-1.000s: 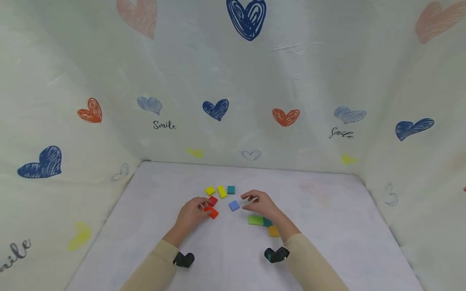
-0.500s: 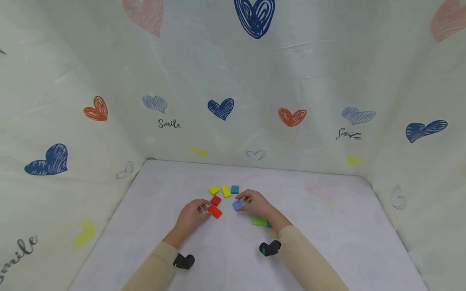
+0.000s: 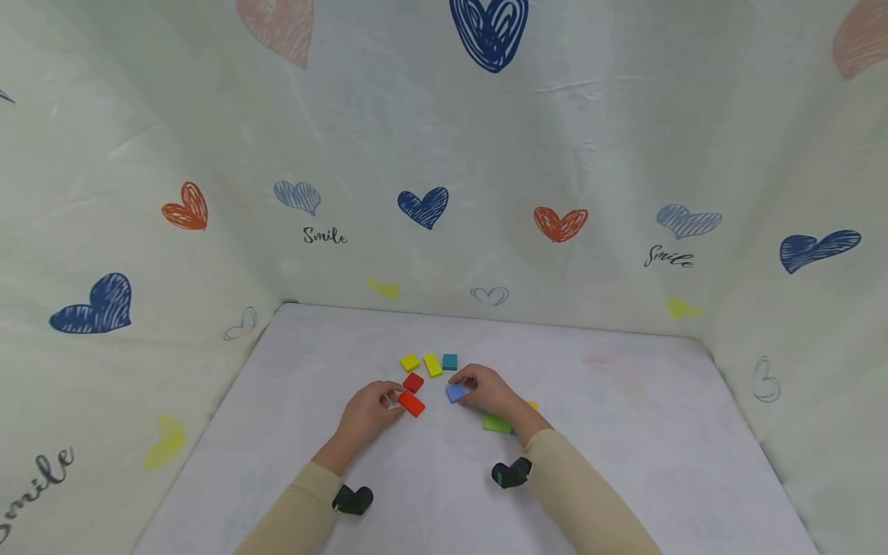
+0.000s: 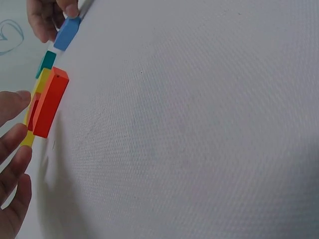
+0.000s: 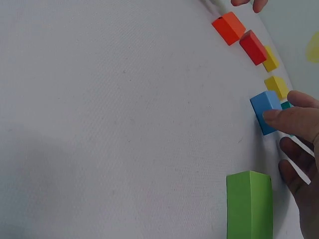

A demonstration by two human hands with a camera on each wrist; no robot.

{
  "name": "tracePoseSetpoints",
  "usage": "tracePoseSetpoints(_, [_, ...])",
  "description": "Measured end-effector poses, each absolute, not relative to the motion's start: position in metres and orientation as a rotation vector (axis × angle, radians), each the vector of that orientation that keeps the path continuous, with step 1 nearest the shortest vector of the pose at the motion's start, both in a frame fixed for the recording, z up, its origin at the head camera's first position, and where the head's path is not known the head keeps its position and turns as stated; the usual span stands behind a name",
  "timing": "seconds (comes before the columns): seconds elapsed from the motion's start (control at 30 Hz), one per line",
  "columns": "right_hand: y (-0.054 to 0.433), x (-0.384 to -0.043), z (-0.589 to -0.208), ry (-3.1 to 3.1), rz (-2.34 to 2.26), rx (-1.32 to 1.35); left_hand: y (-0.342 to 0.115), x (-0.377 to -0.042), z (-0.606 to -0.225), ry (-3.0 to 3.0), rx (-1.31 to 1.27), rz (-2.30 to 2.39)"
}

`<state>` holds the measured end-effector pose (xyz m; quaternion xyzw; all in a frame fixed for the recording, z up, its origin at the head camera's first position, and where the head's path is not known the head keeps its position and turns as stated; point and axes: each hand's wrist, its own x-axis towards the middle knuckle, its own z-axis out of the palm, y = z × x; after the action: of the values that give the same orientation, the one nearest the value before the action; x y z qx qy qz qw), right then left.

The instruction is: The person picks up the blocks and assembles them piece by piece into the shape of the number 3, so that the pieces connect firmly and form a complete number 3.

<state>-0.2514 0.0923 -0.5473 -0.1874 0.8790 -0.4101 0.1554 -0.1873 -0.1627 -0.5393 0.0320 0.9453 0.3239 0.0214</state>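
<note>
Right hand [image 3: 489, 391] pinches blue block [image 3: 454, 393] — left hand [image 3: 367, 411] beside red block [image 3: 412, 405]

Right hand [image 5: 303, 124] pinches blue block [image 5: 265, 107]; green block [image 5: 249, 206] near; teal piece [image 5: 285, 105] behind, probably block.

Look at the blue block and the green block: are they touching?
Apart: the right wrist view shows white tabletop between the blue block and the green block.

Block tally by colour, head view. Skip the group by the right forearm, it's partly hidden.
Red blocks: 2 (one more orange-red)
Yellow blocks: 2
Teal block: 1
Blue block: 1
Total: 6
</note>
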Motion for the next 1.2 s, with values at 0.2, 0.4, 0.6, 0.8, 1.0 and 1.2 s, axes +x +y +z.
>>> tracePoseSetpoints(0.2, [0.094,-0.25,-0.546,2.519,-1.191,-0.541,-0.16,-0.187,-0.539,2.925,0.097,1.014])
tracePoseSetpoints(0.4, [0.101,-0.247,-0.544,2.52,-1.21,-0.526,-0.152,-0.189,-0.539,2.913,0.129,1.039])
tracePoseSetpoints(0.6, [0.112,-0.241,-0.54,2.555,-1.223,-0.543,-0.142,-0.189,-0.539,2.903,0.171,1.084])
tracePoseSetpoints(0.8, [0.124,-0.231,-0.537,2.564,-1.285,-0.488,-0.128,-0.187,-0.532,2.885,0.212,1.101])
tracePoseSetpoints(1.0, [0.137,-0.218,-0.532,2.586,-1.309,-0.456,-0.112,-0.188,-0.533,2.877,0.29,1.064])
tracePoseSetpoints(1.2, [0.149,-0.204,-0.528,2.62,-1.359,-0.482,-0.096,-0.184,-0.533,2.852,0.378,1.077])
